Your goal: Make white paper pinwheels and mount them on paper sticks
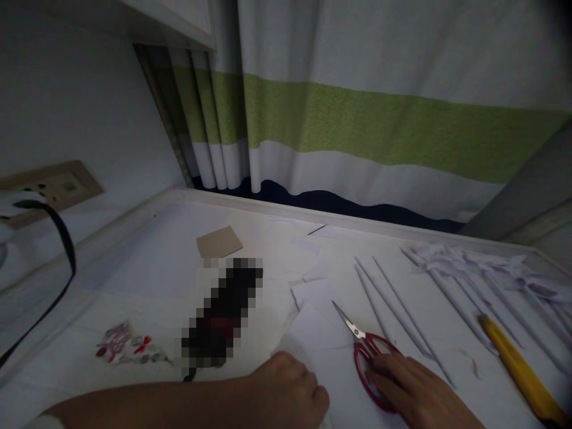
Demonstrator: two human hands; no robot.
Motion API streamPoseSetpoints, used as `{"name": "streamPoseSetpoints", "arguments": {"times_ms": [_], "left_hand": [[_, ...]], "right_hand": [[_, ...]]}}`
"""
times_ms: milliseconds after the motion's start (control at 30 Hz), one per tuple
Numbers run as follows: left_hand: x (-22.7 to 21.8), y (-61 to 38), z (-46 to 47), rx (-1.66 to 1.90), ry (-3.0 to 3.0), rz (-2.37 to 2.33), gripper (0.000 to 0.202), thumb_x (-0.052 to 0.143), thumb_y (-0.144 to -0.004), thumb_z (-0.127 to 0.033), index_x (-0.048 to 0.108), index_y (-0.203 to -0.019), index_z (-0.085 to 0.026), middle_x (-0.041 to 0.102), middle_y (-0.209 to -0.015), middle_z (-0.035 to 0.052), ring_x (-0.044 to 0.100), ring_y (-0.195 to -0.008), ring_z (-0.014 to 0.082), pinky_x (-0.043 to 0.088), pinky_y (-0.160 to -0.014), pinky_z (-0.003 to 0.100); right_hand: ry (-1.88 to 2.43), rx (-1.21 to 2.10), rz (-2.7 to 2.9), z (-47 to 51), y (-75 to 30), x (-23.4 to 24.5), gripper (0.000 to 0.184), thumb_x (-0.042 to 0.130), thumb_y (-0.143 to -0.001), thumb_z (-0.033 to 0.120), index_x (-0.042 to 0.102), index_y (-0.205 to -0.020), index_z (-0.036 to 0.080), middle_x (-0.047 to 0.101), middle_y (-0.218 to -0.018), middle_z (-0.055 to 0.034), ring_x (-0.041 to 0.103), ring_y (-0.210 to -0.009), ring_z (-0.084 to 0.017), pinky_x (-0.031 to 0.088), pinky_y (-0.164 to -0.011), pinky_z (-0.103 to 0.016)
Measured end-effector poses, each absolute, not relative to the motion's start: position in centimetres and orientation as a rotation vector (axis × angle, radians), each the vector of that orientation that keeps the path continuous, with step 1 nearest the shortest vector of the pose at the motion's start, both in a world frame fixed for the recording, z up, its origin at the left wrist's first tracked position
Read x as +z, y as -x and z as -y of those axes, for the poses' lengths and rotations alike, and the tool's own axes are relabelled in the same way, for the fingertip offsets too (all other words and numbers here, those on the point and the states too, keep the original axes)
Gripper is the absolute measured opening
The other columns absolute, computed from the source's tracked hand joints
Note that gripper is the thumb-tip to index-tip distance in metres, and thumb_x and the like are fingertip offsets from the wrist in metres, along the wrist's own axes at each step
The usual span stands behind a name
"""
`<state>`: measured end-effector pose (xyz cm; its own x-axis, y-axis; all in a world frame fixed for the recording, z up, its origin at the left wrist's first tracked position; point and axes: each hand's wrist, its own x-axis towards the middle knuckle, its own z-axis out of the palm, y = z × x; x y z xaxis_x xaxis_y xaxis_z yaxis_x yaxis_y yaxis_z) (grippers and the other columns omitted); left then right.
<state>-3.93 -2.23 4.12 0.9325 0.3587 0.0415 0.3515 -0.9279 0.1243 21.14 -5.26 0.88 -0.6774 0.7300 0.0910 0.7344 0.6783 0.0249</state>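
Observation:
My left hand (290,387) is closed, with its fingers curled down on white paper (313,325) near the front of the table. What lies beneath the palm is hidden. To its right, my right hand (411,387) has its fingers on the red handles of a pair of scissors (357,333). The scissors lie on the table, their blades together and pointing away to the left. Several thin rolled paper sticks (393,304) lie just beyond my right hand.
A yellow utility knife (518,369) and paper sticks with crumpled paper tops (487,277) lie at right. On the left are a blurred dark object (221,316), a bag of small trinkets (131,345), brown cardboard (218,242) and a black cable (67,250). A curtain (357,119) hangs behind.

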Motion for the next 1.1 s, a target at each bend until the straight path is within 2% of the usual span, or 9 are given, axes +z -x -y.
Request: {"name": "streamPoseSetpoints", "arguments": {"times_ms": [100, 200, 333, 467, 600, 767, 967, 1100], "left_hand": [[4.7, 4.1, 1.6, -0.025, -2.935, -0.543, 0.003, 0.053, -0.074, -0.016, 0.050, -0.073, -0.016, 0.061, -0.068, 0.0015, 0.056, -0.052, 0.0164, 0.046, -0.044, 0.027], [4.7, 4.3, 1.4, 0.010, -2.901, -0.591, 0.003, 0.049, -0.075, -0.015, 0.050, -0.073, -0.016, 0.060, -0.067, 0.0007, 0.056, -0.052, 0.0159, 0.043, -0.041, 0.027], [4.5, 4.7, 1.3, 0.085, -2.839, -0.607, 0.010, 0.043, -0.080, -0.016, 0.051, -0.075, -0.017, 0.061, -0.068, 0.0011, 0.058, -0.059, 0.0156, 0.043, -0.047, 0.026], [4.6, 4.9, 1.0, 0.143, -2.711, -0.623, 0.013, 0.042, -0.081, -0.016, 0.053, -0.074, -0.017, 0.062, -0.070, -0.0002, 0.059, -0.062, 0.0135, 0.044, -0.054, 0.022], [4.3, 4.9, 0.6, 0.186, -2.481, -0.688, 0.013, 0.046, -0.080, -0.016, 0.058, -0.076, -0.017, 0.065, -0.072, -0.0010, 0.060, -0.066, 0.0116, 0.043, -0.062, 0.019], [3.4, 4.9, 0.4, 0.257, -2.225, -0.729, 0.016, 0.047, -0.077, -0.010, 0.062, -0.079, -0.015, 0.066, -0.070, 0.0005, 0.059, -0.061, 0.0090, 0.040, -0.056, 0.014], [2.6, 5.0, 0.2, 0.259, -2.030, -0.788, 0.016, 0.047, -0.076, -0.013, 0.063, -0.078, -0.012, 0.065, -0.065, 0.0024, 0.057, -0.054, 0.0089, 0.038, -0.049, 0.014], [1.9, 4.9, 0.0, 0.235, -1.852, -0.776, 0.016, 0.048, -0.076, -0.017, 0.063, -0.078, -0.011, 0.064, -0.062, 0.0025, 0.057, -0.054, 0.0090, 0.040, -0.050, 0.015]], "right_hand": [[1.219, -0.090, 2.834, 5.3, -20.9, 1.0, 0.038, 0.023, -0.087, 0.018, 0.060, -0.094, 0.023, 0.064, -0.095, -0.0080, 0.059, -0.087, -0.023, 0.053, -0.070, -0.037], [1.167, -0.130, 2.833, 5.1, -20.2, 1.5, 0.042, 0.019, -0.087, 0.019, 0.061, -0.092, 0.021, 0.065, -0.088, -0.0101, 0.062, -0.079, -0.024, 0.055, -0.063, -0.037], [1.143, -0.129, 2.825, 4.7, -19.6, 1.9, 0.037, 0.024, -0.086, 0.019, 0.061, -0.088, 0.021, 0.066, -0.084, -0.0106, 0.063, -0.074, -0.024, 0.056, -0.056, -0.035], [1.196, -0.119, 2.775, 4.9, -20.0, 1.8, 0.023, 0.035, -0.082, 0.019, 0.057, -0.091, 0.019, 0.064, -0.089, -0.0126, 0.063, -0.079, -0.024, 0.056, -0.061, -0.034], [1.242, 0.085, 2.645, 5.1, -20.0, 2.0, 0.018, 0.039, -0.078, 0.014, 0.049, -0.093, 0.019, 0.063, -0.092, -0.0120, 0.063, -0.082, -0.020, 0.055, -0.065, -0.026], [1.227, 0.348, 2.415, 4.9, -17.9, 2.6, 0.021, 0.041, -0.075, 0.010, 0.043, -0.091, 0.023, 0.064, -0.083, -0.0048, 0.064, -0.074, -0.013, 0.053, -0.066, -0.018], [1.170, 0.491, 2.255, 4.3, -15.4, 2.2, 0.033, 0.047, -0.073, 0.009, 0.045, -0.102, 0.026, 0.063, -0.091, -0.0045, 0.062, -0.082, -0.016, 0.053, -0.061, -0.019], [1.160, 0.580, 2.222, 4.3, -15.1, 1.3, 0.028, 0.050, -0.074, 0.010, 0.053, -0.099, 0.024, 0.063, -0.092, -0.0057, 0.061, -0.084, -0.016, 0.053, -0.068, -0.021]]}}
